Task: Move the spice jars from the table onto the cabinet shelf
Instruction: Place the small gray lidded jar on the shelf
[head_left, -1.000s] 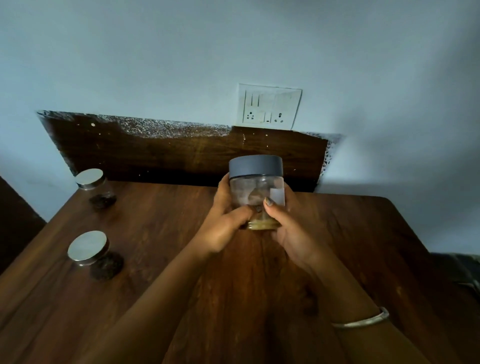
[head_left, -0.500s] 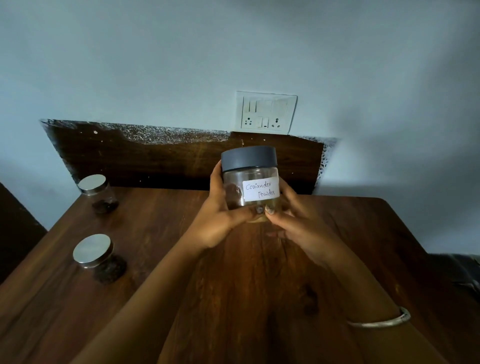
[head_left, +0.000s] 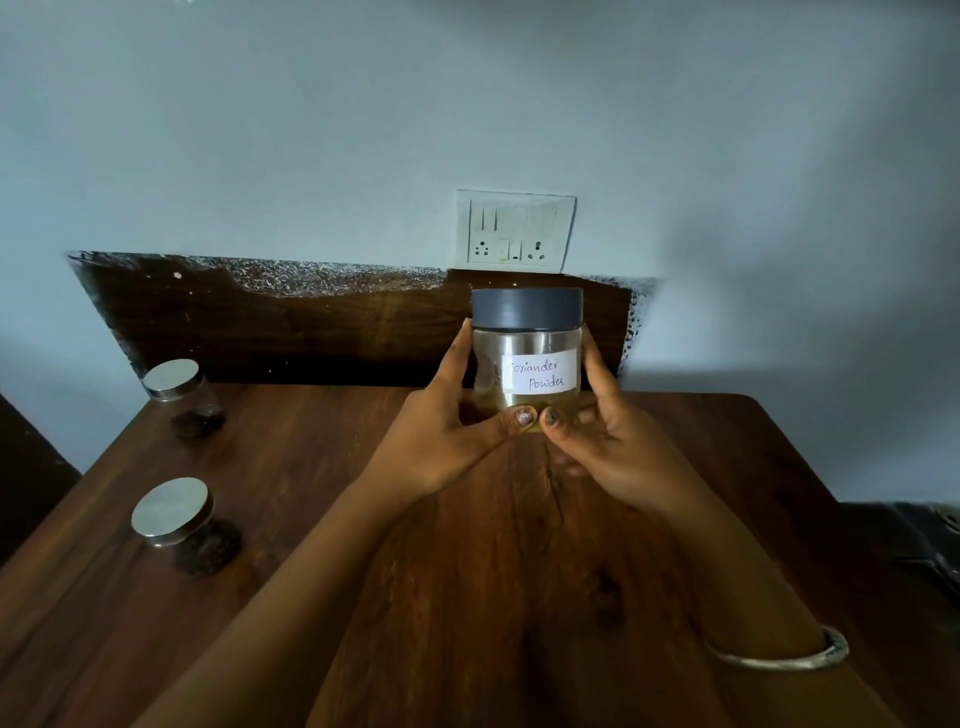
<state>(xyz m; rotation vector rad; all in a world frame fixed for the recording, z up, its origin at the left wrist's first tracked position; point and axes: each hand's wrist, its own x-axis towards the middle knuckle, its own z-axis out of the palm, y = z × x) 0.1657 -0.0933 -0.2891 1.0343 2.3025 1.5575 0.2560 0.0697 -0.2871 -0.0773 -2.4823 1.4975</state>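
I am seeing both hands, left hand (head_left: 441, 441) and right hand (head_left: 618, 452), clasping the clear grey-lidded jar (head_left: 527, 358), its white handwritten label facing me, yellowish powder lying low inside.

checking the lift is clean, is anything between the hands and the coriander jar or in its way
Nothing visible. The left hand and right hand hold the coriander powder jar directly, one each side. The two steel-lid jars stand far off left. The cabinet shelf is out of view, so that path is unknown.
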